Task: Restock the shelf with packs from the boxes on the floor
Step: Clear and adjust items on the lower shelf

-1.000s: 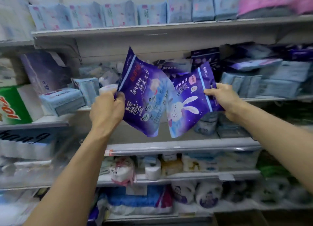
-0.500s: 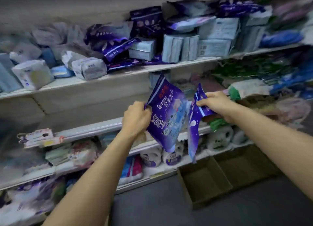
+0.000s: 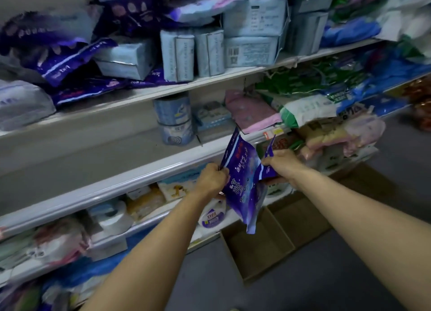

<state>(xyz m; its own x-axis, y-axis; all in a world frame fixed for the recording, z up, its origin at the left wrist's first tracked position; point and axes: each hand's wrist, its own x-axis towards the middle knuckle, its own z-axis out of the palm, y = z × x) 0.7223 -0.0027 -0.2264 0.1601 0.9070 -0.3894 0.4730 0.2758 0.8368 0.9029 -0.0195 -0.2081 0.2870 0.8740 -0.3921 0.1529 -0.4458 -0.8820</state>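
Note:
My left hand [image 3: 211,179] grips the left edge of a purple pack [image 3: 240,182] with white print, held upright in front of the shelf's [image 3: 130,182] middle board. My right hand [image 3: 281,163] pinches a second purple pack [image 3: 265,170], seen nearly edge-on just right of the first. Both packs hang close together, above an open cardboard box [image 3: 256,247] on the floor. The box's inside looks empty from here.
The upper board [image 3: 210,78] carries purple packs [image 3: 70,61] and pale blue packs [image 3: 193,54]. The board behind my hands has blue tins [image 3: 175,119] and a pink pack [image 3: 251,112], with bare board to their left. Rolls and bottles fill the lower boards. Dark floor [image 3: 326,275] lies at right.
Both hands came down from the upper shelf level with the packs and drew closer together. The view swung down and right, bringing the floor box into sight.

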